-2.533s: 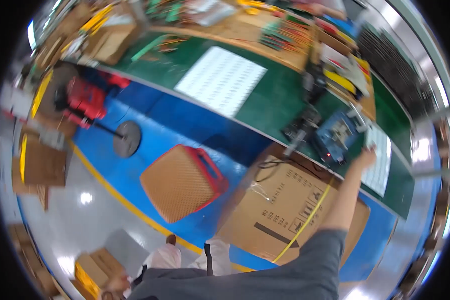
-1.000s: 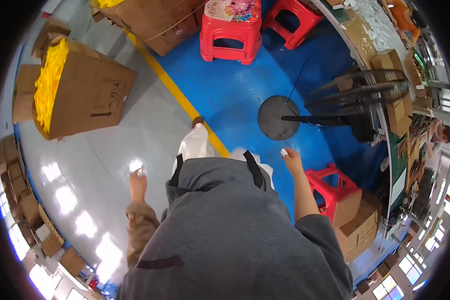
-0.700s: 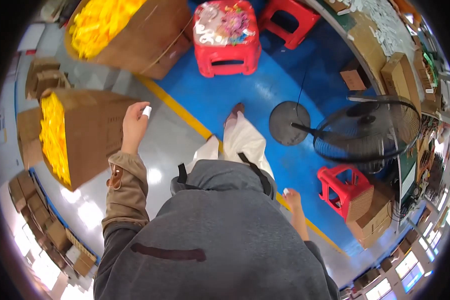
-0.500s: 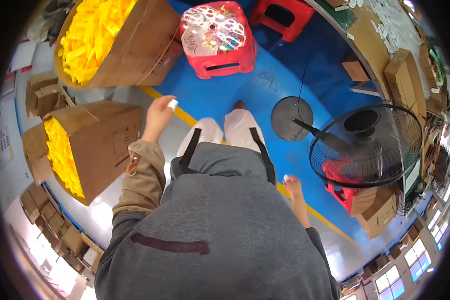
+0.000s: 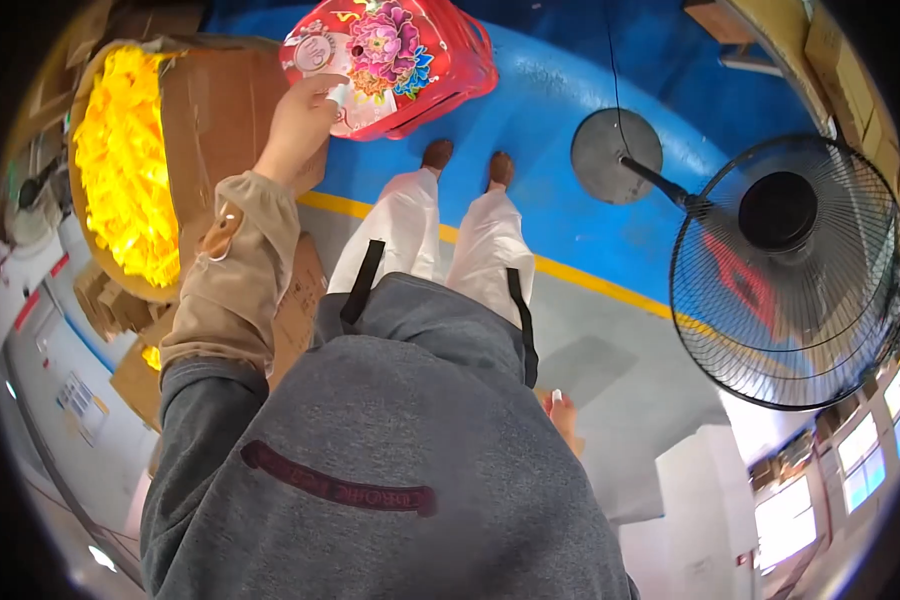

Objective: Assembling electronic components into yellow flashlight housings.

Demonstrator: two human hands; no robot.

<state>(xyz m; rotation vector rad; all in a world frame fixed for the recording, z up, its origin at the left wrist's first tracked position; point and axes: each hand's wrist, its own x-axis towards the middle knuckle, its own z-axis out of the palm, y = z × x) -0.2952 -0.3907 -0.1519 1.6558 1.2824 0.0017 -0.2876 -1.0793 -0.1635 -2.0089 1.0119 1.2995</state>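
Floor (image 5: 560, 120) here is painted blue with a yellow line, grey past it. Left hand (image 5: 298, 122) reaches toward the red flowered stool (image 5: 390, 60), fingers loosely curled on nothing, beside a cardboard box (image 5: 210, 120) of yellow stuff. Right hand (image 5: 562, 412) mostly hidden, can't tell its grip. Standing fan (image 5: 785, 270) on the right

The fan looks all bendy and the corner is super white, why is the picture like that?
In the head view the fisheye lens curves things near the rim, so the fan looks stretched; the windows at lower right glare white, washing out detail; the yellow pieces in the cardboard box are overbright too; the left hand by the red stool stays fairly sharp.
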